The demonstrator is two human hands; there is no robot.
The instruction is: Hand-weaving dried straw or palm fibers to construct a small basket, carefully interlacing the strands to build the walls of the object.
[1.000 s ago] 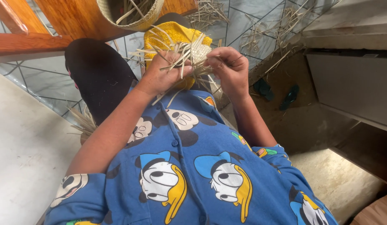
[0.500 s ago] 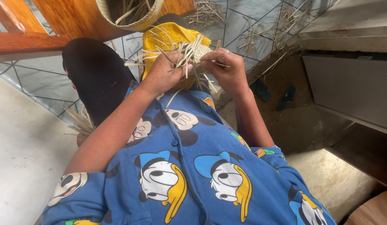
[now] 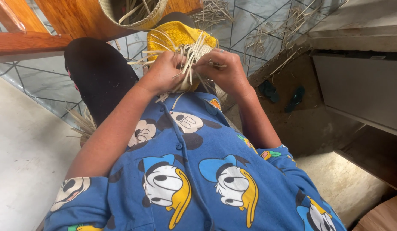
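Together, left hand and right hand pinch straw strips.

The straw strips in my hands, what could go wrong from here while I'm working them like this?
1. The straw strips splay stiffly out between the left hand and right hand; a bent one might crack or slip out of the weave.
2. Both hands pinch thin strip edges, which could nick a finger.
3. Loose straw litter lies on the tiled floor near the woven basket; dropped strips could get lost among it.
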